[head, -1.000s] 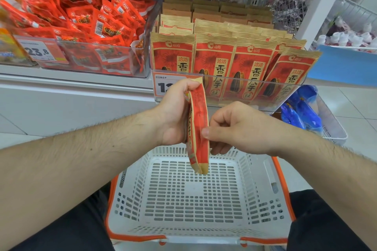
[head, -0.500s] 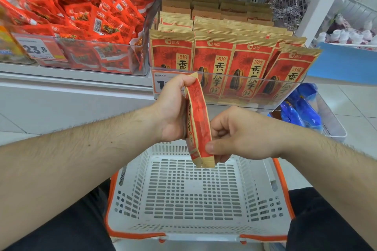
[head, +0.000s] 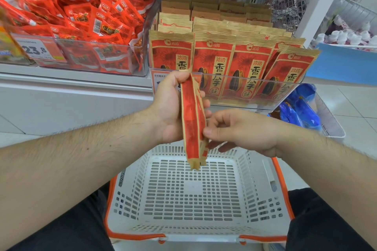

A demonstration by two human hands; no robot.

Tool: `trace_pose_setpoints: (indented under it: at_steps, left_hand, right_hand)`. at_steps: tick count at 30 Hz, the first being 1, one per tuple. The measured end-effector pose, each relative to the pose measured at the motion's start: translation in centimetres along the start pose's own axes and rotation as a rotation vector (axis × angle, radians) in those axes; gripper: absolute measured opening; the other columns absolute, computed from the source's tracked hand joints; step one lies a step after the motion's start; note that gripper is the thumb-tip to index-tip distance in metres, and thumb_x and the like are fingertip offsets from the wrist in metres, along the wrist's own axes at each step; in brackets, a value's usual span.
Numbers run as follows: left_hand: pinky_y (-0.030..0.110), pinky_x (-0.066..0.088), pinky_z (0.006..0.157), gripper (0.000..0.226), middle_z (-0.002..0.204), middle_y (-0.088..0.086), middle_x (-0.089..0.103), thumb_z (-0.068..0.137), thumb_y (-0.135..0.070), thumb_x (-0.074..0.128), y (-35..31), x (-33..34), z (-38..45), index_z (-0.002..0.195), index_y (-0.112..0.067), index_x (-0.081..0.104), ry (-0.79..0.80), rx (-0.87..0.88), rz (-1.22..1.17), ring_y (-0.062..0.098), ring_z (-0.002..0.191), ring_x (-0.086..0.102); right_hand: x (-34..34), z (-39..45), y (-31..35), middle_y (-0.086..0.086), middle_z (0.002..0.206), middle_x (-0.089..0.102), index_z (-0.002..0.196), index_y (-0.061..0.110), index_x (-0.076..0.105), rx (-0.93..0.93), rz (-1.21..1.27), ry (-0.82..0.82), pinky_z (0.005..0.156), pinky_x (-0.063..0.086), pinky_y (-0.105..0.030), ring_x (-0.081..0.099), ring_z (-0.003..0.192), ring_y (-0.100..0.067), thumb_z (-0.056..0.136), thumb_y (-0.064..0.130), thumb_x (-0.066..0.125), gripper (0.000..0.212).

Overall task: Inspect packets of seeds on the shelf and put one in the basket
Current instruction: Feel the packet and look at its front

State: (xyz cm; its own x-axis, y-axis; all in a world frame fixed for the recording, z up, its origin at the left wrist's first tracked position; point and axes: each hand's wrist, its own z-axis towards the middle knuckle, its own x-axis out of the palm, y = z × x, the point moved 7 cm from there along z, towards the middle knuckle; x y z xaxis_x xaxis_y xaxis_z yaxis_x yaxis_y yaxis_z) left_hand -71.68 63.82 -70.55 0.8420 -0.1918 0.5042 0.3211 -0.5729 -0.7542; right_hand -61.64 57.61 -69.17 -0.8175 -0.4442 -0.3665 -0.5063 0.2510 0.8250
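While upright, seed packet (head: 192, 120) between both hands

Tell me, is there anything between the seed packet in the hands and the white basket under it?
Nothing visible. The seed packet, held by the left hand and pinched by the right hand, hangs directly above the open basket, whose floor holds no items.
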Motion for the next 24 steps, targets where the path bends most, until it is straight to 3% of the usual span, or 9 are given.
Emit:
trace_pose_setpoints:
  at_steps: [3, 5, 7, 8, 10, 12, 16, 19, 24]
  left_hand:
    - [0.045, 0.05, 0.093, 0.059, 0.106, 0.025, 0.068, 0.092, -0.053, 0.039, -0.4, 0.1, 0.0, 0.117, -0.005, 0.063, 0.049, -0.003, -0.039, 0.035, 0.094, 0.063]
    - [0.048, 0.049, 0.098, 0.064, 0.12, 0.025, 0.066, 0.095, -0.051, 0.035, -0.7, 0.3, -0.2, 0.127, -0.002, 0.061, 0.074, -0.001, -0.021, 0.038, 0.103, 0.062]
    - [0.047, 0.05, 0.096, 0.061, 0.115, 0.021, 0.068, 0.098, -0.046, 0.031, -1.0, 0.4, -0.3, 0.122, -0.002, 0.064, 0.08, 0.039, 0.033, 0.035, 0.102, 0.063]
    - [0.045, 0.053, 0.091, 0.057, 0.107, 0.018, 0.07, 0.1, -0.044, 0.03, -1.2, 0.4, -0.3, 0.115, -0.004, 0.067, 0.069, 0.078, 0.065, 0.033, 0.098, 0.066]
    - [0.042, 0.057, 0.081, 0.051, 0.096, 0.013, 0.073, 0.102, -0.043, 0.031, -1.5, 0.4, -0.2, 0.103, -0.009, 0.069, 0.051, 0.147, 0.131, 0.029, 0.087, 0.07]
    - [0.043, 0.059, 0.079, 0.048, 0.095, 0.01, 0.076, 0.105, -0.043, 0.033, -1.4, 0.4, -0.3, 0.101, -0.012, 0.069, 0.016, 0.188, 0.202, 0.027, 0.085, 0.073]
    - [0.04, 0.059, 0.078, 0.036, 0.096, 0.005, 0.077, 0.108, -0.035, 0.032, -1.5, 0.3, -0.2, 0.109, -0.019, 0.064, -0.013, 0.25, 0.267, 0.021, 0.089, 0.075]
    - [0.042, 0.057, 0.084, 0.037, 0.102, 0.003, 0.077, 0.108, -0.035, 0.031, -1.5, 0.6, -0.4, 0.113, -0.02, 0.065, 0.013, 0.25, 0.259, 0.02, 0.094, 0.074]
    - [0.042, 0.059, 0.083, 0.039, 0.105, 0.005, 0.076, 0.108, -0.038, 0.031, -1.3, 0.6, -0.5, 0.118, -0.02, 0.064, 0.004, 0.213, 0.231, 0.022, 0.095, 0.074]
  right_hand:
    - [-0.1, 0.5, 0.3, -0.001, 0.079, 0.072, 0.083, 0.014, 0.046, -0.046, 0.351, -0.082, 0.076, 0.059, -0.037, 0.07, 0.076, -0.017, 0.085, 0.022, 0.068, 0.023]
    - [-0.5, 0.6, 0.1, -0.002, 0.079, 0.075, 0.094, 0.013, 0.047, -0.038, 0.371, -0.147, 0.075, 0.061, -0.04, 0.073, 0.076, -0.02, 0.077, 0.026, 0.074, 0.034]
    - [-0.9, 0.8, -0.3, -0.005, 0.086, 0.077, 0.11, 0.014, 0.046, 0.001, 0.279, -0.212, 0.084, 0.059, -0.048, 0.074, 0.086, -0.026, 0.063, 0.036, 0.081, 0.062]
    - [-1.2, 0.9, -0.5, -0.005, 0.089, 0.077, 0.114, 0.016, 0.046, 0.007, 0.222, -0.251, 0.084, 0.059, -0.048, 0.074, 0.088, -0.026, 0.062, 0.036, 0.084, 0.067]
    - [-1.8, 0.9, -0.5, -0.001, 0.092, 0.077, 0.115, 0.019, 0.051, -0.008, 0.164, -0.323, 0.076, 0.06, -0.041, 0.075, 0.085, -0.02, 0.069, 0.028, 0.087, 0.059]
    - [-2.0, 0.9, -0.4, 0.003, 0.094, 0.077, 0.112, 0.02, 0.059, -0.041, 0.139, -0.357, 0.078, 0.061, -0.04, 0.075, 0.085, -0.016, 0.073, 0.022, 0.086, 0.048]
    - [-3.1, 0.9, -0.4, 0.007, 0.096, 0.076, 0.106, 0.024, 0.07, -0.103, 0.055, -0.486, 0.087, 0.058, -0.044, 0.073, 0.09, -0.013, 0.089, 0.039, 0.069, 0.022]
    - [-4.1, 0.6, -0.2, -0.001, 0.088, 0.077, 0.094, 0.017, 0.074, -0.113, 0.131, -0.584, 0.087, 0.056, -0.051, 0.073, 0.088, -0.025, 0.098, 0.05, 0.049, 0.042]
    - [-3.7, 0.3, 0.2, -0.006, 0.086, 0.077, 0.093, 0.007, 0.074, -0.084, 0.249, -0.529, 0.089, 0.056, -0.051, 0.072, 0.088, -0.033, 0.105, 0.042, 0.039, 0.051]
